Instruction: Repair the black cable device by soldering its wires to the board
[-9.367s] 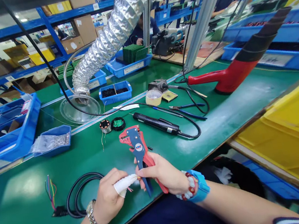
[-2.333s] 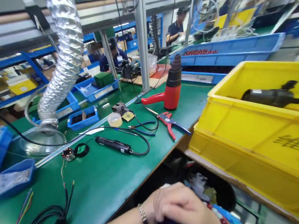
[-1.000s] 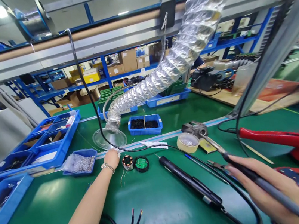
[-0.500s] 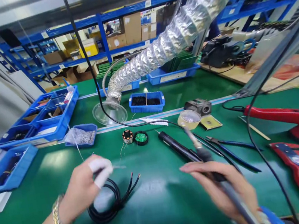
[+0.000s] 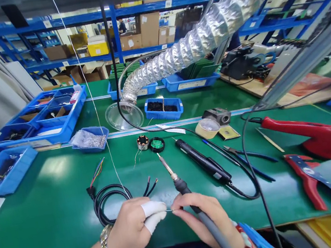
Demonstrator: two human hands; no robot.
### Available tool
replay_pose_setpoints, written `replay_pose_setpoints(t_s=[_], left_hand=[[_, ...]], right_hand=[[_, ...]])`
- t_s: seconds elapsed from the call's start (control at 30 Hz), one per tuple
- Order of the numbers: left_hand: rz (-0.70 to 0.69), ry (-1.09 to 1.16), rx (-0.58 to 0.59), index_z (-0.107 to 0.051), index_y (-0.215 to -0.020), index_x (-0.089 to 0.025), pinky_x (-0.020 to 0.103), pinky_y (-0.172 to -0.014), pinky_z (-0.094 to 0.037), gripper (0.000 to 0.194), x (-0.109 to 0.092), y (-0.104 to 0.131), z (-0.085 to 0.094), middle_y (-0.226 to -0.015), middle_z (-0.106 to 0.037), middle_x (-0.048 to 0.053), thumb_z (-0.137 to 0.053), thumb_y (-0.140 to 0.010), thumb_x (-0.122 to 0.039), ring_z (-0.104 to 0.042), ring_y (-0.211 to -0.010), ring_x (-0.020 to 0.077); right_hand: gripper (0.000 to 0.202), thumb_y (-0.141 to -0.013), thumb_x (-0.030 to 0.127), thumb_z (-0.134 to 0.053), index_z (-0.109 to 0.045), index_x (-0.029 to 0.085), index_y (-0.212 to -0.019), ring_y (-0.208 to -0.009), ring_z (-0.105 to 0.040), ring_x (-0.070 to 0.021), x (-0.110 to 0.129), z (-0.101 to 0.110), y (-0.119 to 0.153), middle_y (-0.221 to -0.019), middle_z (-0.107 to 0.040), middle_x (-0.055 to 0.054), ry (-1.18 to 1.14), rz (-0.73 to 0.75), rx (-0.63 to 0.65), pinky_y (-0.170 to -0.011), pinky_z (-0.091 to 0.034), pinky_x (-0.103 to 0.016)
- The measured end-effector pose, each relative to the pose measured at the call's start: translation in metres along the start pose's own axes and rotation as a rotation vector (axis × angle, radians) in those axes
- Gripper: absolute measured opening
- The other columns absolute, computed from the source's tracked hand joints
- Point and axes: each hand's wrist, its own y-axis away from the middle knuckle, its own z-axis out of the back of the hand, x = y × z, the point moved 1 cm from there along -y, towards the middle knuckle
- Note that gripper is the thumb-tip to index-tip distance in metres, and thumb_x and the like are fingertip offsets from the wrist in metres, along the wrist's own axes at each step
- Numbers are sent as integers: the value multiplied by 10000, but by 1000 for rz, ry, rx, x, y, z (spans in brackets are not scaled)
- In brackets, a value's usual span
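My left hand [image 5: 134, 225], white covers on its thumb and forefinger, pinches a thin silvery solder wire [image 5: 99, 122] that hangs down from above. A short bit of that wire shows between both hands, and the fingertips of my right hand [image 5: 199, 215] pinch its other end. My right hand also holds a soldering iron [image 5: 181, 186], its tip pointing up and away, near a round black housing with a green circuit board [image 5: 157, 144]. Beside the housing sits a small copper-wound motor stator [image 5: 143, 142]. A coiled black cable [image 5: 98, 206] lies partly behind my left hand.
To the right lie a black electric screwdriver [image 5: 203, 162], blue-handled pliers [image 5: 254, 160] and a red-handled tool [image 5: 307, 185]. A round tin [image 5: 206, 128] stands behind them. A fume hood [image 5: 111, 118] hangs over the bench, and blue bins [image 5: 62, 130] stand at left.
My hands have come together at the front of the bench. The right hand moved left with the soldering iron and now also pinches the wire; the left hand moved right and down.
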Motion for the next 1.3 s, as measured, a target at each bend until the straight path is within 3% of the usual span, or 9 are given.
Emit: replay_pose_setpoints(t_s=[0.1, 0.17, 0.23, 0.4, 0.53, 0.7, 1.0, 1.17, 1.3], left_hand=[[125, 78, -27, -660, -936, -199, 221, -603, -430, 235, 13, 0, 9, -707, -645, 7, -447, -890, -287, -572, -616, 124], [286, 28, -159, -632, -1040, -208, 229, -598, -442, 273, 28, 2, 15, -717, -643, 4, -420, -896, -300, -572, -615, 130], [355, -46, -254, -584, -1139, -213, 252, -644, -459, 321, 41, 4, 15, -789, -643, 20, -379, -903, -285, -581, -678, 146], [318, -112, -192, -624, -1066, -203, 344, -873, -439, 294, 55, -2, -10, -1039, -617, 74, -540, -821, -342, -561, -958, 218], [342, 5, -148, -650, -1007, -211, 308, -812, -459, 231, 53, -9, -26, -952, -645, 54, -490, -855, -278, -584, -880, 189], [368, 137, -129, -667, -877, -200, 271, -754, -459, 160, 47, -14, -25, -863, -663, 34, -536, -828, -279, -595, -817, 175], [352, 93, -126, -642, -839, -183, 279, -732, -442, 134, 46, -13, -26, -811, -638, 31, -535, -825, -262, -578, -793, 178], [336, 59, -157, -634, -839, -183, 279, -721, -439, 127, 46, -13, -30, -801, -633, 25, -524, -833, -248, -574, -777, 171], [304, 18, -165, -631, -847, -188, 288, -709, -435, 128, 46, -13, -32, -782, -625, 24, -515, -841, -242, -564, -766, 174]], right_hand=[[201, -767, 113, -615, -546, 252, -895, -725, -642, -139, -10, 9, 0, -779, -666, 14, 35, -14, -113, -694, -516, -231], [189, -764, 131, -626, -552, 249, -892, -725, -643, -146, -19, 16, -1, -768, -660, 7, 113, -44, -254, -681, -519, -240], [181, -769, 148, -626, -555, 245, -904, -727, -643, -150, -29, 19, -2, -777, -658, -3, 177, -81, -318, -676, -527, -252], [276, -809, 129, -566, -481, 246, -1044, -884, -651, -170, -45, 2, -8, -1022, -658, -55, 80, -62, -150, -813, -530, -318], [279, -815, 123, -544, -471, 244, -1056, -944, -626, -183, -47, -13, -18, -1030, -648, -56, 72, -28, -122, -851, -505, -333], [196, -796, 155, -573, -520, 237, -965, -821, -598, -162, -44, -26, -30, -886, -629, -22, 45, -100, -84, -768, -486, -304], [322, -762, 108, -573, -431, 241, -1019, -665, -582, -129, -38, -39, -32, -726, -624, 28, -64, -208, -133, -690, -468, -264], [281, -768, 69, -533, -468, 228, -990, -754, -564, -172, -38, -50, -19, -763, -607, -12, 102, -11, -241, -744, -458, -334], [246, -781, 71, -528, -483, 226, -967, -753, -557, -172, -40, -51, -11, -784, -604, -18, 115, 33, -247, -716, -462, -326]])
